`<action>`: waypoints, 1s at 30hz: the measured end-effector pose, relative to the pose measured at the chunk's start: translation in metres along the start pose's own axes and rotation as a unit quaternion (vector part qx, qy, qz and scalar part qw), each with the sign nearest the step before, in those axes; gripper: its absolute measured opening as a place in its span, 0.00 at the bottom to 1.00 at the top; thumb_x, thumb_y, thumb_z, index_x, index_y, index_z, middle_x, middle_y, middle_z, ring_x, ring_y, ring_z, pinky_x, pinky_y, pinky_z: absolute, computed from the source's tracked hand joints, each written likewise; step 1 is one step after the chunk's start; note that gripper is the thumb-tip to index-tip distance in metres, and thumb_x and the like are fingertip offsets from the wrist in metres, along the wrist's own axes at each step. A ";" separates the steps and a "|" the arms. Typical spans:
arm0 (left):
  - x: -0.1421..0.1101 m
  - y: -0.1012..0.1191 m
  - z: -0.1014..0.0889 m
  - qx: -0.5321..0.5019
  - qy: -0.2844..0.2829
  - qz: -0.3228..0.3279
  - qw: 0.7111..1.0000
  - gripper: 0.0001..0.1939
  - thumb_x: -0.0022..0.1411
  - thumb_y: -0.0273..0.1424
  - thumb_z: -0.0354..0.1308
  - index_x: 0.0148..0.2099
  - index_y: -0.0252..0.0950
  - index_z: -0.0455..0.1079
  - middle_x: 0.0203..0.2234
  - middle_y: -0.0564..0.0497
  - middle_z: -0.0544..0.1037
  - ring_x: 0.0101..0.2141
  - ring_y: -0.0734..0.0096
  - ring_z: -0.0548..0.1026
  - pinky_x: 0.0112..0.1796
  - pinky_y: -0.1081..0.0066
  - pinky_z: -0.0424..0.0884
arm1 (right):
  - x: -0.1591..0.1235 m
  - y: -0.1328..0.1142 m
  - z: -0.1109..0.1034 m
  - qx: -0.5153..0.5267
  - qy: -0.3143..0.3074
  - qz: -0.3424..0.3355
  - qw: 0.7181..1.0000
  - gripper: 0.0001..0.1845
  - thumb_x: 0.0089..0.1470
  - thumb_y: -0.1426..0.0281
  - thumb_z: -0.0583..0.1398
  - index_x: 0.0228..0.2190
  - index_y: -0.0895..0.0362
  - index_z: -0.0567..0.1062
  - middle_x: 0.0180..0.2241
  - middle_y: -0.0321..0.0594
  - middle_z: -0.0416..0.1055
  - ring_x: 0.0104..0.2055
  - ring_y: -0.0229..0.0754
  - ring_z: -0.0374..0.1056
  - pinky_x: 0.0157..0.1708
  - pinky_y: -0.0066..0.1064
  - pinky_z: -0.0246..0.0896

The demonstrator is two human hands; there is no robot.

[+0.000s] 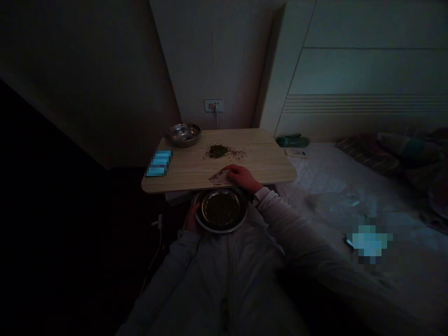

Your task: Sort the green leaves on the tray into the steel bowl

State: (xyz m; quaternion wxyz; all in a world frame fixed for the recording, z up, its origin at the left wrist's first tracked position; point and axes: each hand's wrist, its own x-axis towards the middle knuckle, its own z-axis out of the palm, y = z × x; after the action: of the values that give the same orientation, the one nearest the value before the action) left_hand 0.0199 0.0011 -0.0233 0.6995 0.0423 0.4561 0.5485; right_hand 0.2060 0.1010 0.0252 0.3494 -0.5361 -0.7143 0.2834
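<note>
My left hand (192,218) grips the left rim of a round metal bowl (221,230) held over my lap, just below the table's front edge. A mass of small dark grains or beans (224,209) lies in the bowl. On the small wooden table (182,175), my right hand (241,177) rests near the front edge with its fingers curled. By its fingertips are scattered grains (215,178) and a dim pale patch; what the fingers hold, if anything, is unclear. A greenish pile of grains (217,151) lies farther back, with loose dark ones spread to its right.
A second metal bowl (183,135) stands at the table's back left corner. Before it lies a lit phone-like screen (159,163), blurred out. A wall socket (213,105) with a plug is behind. The bed (315,182) at right bears a green bottle-like thing (293,140) and another blurred screen (370,241).
</note>
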 end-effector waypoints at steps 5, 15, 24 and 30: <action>0.000 0.000 -0.001 0.006 0.006 0.010 1.000 0.11 0.56 0.32 0.53 0.30 0.36 0.76 0.23 0.48 0.81 0.45 0.58 0.76 0.51 0.63 0.68 | -0.002 -0.003 -0.001 -0.006 -0.004 0.003 1.000 0.19 0.47 0.72 0.56 0.41 0.54 0.78 0.31 0.34 0.75 0.32 0.38 0.66 0.38 0.30 0.61; -0.003 0.002 0.004 -0.005 0.015 0.016 1.000 0.11 0.55 0.30 0.52 0.27 0.36 0.76 0.23 0.47 0.81 0.46 0.57 0.76 0.51 0.62 0.67 | -0.004 -0.006 -0.001 -0.018 -0.024 0.007 1.000 0.19 0.48 0.72 0.56 0.43 0.54 0.77 0.33 0.35 0.76 0.33 0.38 0.66 0.39 0.29 0.61; 0.001 0.000 0.000 -0.012 -0.017 -0.006 1.000 0.12 0.55 0.32 0.53 0.28 0.36 0.76 0.25 0.45 0.82 0.45 0.56 0.76 0.50 0.62 0.68 | -0.005 -0.005 -0.001 0.026 -0.041 0.008 0.999 0.18 0.45 0.73 0.57 0.40 0.54 0.78 0.34 0.35 0.76 0.35 0.39 0.67 0.42 0.30 0.61; 0.004 0.000 -0.003 -0.008 0.001 0.013 1.000 0.10 0.55 0.31 0.54 0.30 0.36 0.76 0.24 0.47 0.82 0.44 0.57 0.77 0.49 0.61 0.68 | 0.004 -0.002 0.002 0.108 -0.024 0.039 0.993 0.20 0.44 0.73 0.55 0.40 0.57 0.77 0.28 0.34 0.73 0.27 0.35 0.63 0.32 0.27 0.60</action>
State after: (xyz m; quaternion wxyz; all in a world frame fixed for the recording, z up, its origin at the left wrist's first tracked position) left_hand 0.0182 0.0026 -0.0273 0.6923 0.0421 0.4514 0.5614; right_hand 0.2029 0.1042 0.0259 0.3768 -0.5162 -0.6659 0.3850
